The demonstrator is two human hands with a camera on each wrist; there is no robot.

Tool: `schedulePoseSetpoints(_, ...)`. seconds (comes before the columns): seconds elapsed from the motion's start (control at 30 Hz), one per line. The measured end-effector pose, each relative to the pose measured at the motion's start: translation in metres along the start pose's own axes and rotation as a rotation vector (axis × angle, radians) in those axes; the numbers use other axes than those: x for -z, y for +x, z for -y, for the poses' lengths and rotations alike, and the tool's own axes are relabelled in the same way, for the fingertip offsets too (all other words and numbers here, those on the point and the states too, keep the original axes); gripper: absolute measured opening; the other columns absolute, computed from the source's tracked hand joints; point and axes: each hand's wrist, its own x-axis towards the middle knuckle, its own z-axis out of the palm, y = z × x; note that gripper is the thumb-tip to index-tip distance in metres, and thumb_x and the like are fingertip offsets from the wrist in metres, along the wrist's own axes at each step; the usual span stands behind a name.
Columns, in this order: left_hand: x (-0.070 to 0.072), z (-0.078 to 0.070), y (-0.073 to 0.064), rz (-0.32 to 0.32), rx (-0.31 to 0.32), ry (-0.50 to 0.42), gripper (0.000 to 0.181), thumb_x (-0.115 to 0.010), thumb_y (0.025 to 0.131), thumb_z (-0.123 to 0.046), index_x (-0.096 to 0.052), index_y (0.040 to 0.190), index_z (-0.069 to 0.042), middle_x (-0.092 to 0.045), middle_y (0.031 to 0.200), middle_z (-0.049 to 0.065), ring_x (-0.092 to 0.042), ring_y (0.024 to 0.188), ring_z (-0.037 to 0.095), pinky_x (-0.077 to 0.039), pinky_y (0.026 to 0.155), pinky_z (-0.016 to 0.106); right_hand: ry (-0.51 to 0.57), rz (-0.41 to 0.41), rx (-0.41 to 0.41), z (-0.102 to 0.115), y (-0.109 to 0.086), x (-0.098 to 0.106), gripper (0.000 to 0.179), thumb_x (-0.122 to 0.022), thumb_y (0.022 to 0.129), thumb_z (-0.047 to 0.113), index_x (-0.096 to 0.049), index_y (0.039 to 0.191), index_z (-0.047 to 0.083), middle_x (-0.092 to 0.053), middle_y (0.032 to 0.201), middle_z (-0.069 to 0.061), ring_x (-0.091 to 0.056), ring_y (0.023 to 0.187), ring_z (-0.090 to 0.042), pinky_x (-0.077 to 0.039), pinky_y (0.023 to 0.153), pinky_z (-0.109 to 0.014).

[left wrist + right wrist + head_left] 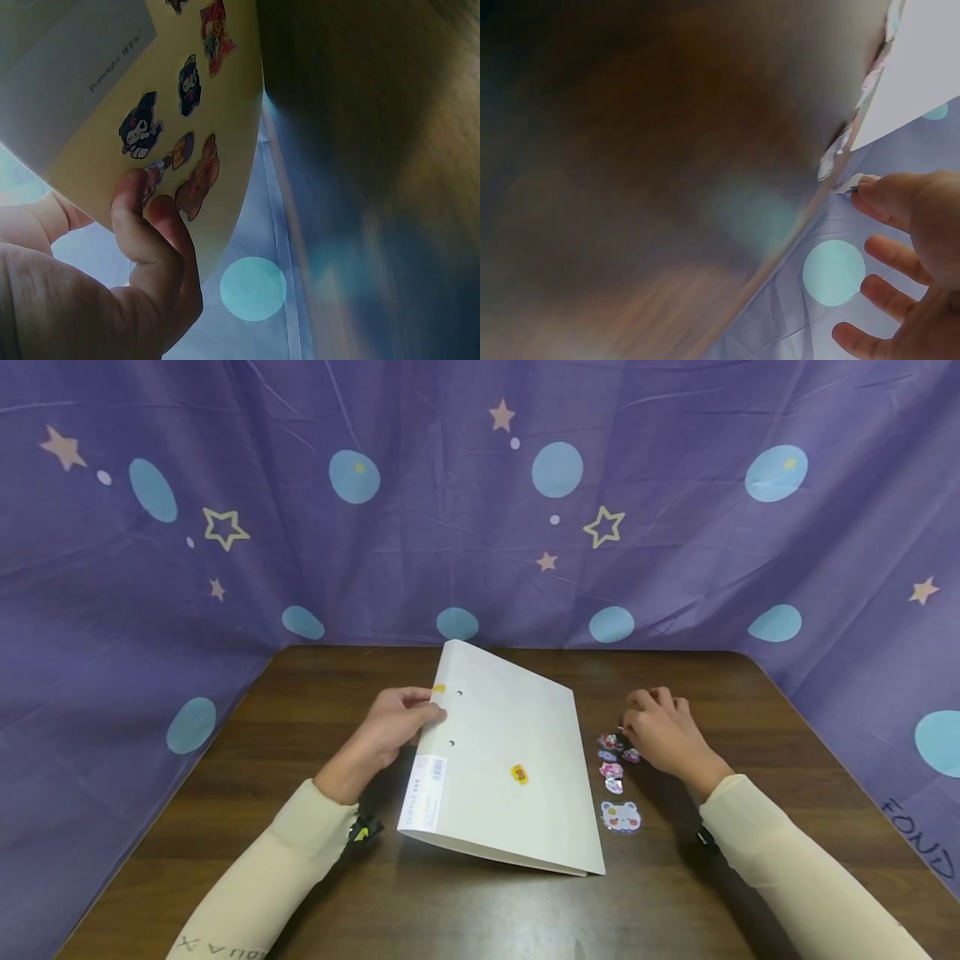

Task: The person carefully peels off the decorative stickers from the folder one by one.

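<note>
My left hand (390,722) grips a white ring binder (517,714) by its spine, thumb on the near face, and holds it tilted above the table. A small yellow sticker (520,774) is on that face. In the left wrist view, several cartoon stickers (140,129) cover another face of the binder, with fingertips over one of them. Right of the binder, my right hand (666,733) pinches a small sticker (849,184) between thumb and index finger, the other fingers spread. Several small stickers (611,770) lie on the table beside this hand.
A larger bear-face sticker (621,817) lies nearest me on the brown wooden table (300,877). Behind the table's far edge hangs a purple curtain (465,552) with stars and blue dots. A white label (423,793) is at the binder's lower left corner.
</note>
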Motion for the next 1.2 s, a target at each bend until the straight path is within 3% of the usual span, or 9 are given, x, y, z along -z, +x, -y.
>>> schedulePoseSetpoints(0.43, 0.000, -0.002, -0.002, 0.000, 0.007, -0.005, 0.051, -0.068, 0.089, -0.004, -0.056, 0.138, 0.007, -0.064, 0.121, 0.024, -0.072, 0.084, 0.025, -0.063, 0.069, 0.036, -0.088, 0.105, 0.061, -0.001, -0.006, 0.001, 0.026, -0.074, 0.088, 0.007, -0.063, 0.068, 0.019, -0.062, 0.108, -0.012, -0.051, 0.104, -0.045, -0.045, 0.074, -0.063)
schedulePoseSetpoints(0.63, 0.000, -0.001, -0.002, 0.003, 0.009, -0.005, 0.051, -0.069, 0.089, -0.004, -0.056, 0.137, 0.007, -0.064, 0.121, 0.024, -0.071, 0.084, 0.024, -0.063, 0.069, 0.036, -0.077, 0.136, 0.062, -0.001, -0.006, 0.001, 0.034, -0.075, 0.083, 0.003, -0.058, 0.061, 0.023, -0.064, 0.102, -0.007, -0.051, 0.103, -0.043, -0.045, 0.071, -0.059)
schedulePoseSetpoints(0.83, 0.001, -0.001, -0.002, 0.001, 0.005, -0.006, 0.051, -0.069, 0.089, -0.005, -0.056, 0.137, 0.007, -0.064, 0.121, 0.025, -0.071, 0.085, 0.025, -0.063, 0.069, 0.036, -0.036, 0.225, 0.029, 0.004, -0.006, 0.011, 0.032, -0.073, 0.084, 0.001, -0.062, 0.062, 0.023, -0.065, 0.099, -0.006, -0.049, 0.102, -0.043, -0.043, 0.073, -0.059)
schedulePoseSetpoints(0.97, 0.001, -0.001, -0.003, 0.001, 0.007, -0.006, 0.050, -0.069, 0.089, -0.005, -0.057, 0.137, 0.007, -0.064, 0.121, 0.025, -0.072, 0.084, 0.025, -0.063, 0.069, 0.036, -0.021, 0.257, 0.009, 0.007, -0.005, 0.018, 0.024, -0.073, 0.086, 0.005, -0.068, 0.070, 0.021, -0.064, 0.098, -0.005, -0.049, 0.104, -0.045, -0.043, 0.075, -0.060)
schedulePoseSetpoints(1.1, 0.001, 0.000, -0.003, 0.003, 0.006, -0.004, 0.051, -0.069, 0.089, -0.005, -0.057, 0.137, 0.007, -0.065, 0.121, 0.025, -0.072, 0.084, 0.025, -0.063, 0.068, 0.036, 0.009, 0.227, 0.007, 0.011, -0.003, 0.022, 0.007, -0.076, 0.089, 0.011, -0.077, 0.091, 0.018, -0.065, 0.106, -0.008, -0.050, 0.107, -0.047, -0.044, 0.079, -0.063)
schedulePoseSetpoints(1.2, 0.001, -0.001, -0.003, 0.001, 0.002, -0.002, 0.051, -0.069, 0.089, -0.005, -0.057, 0.137, 0.007, -0.065, 0.120, 0.025, -0.072, 0.084, 0.025, -0.063, 0.068, 0.036, 0.030, 0.190, 0.025, 0.016, 0.000, 0.024, 0.012, -0.078, 0.090, 0.017, -0.078, 0.102, 0.016, -0.065, 0.116, -0.012, -0.050, 0.110, -0.048, -0.044, 0.081, -0.064)
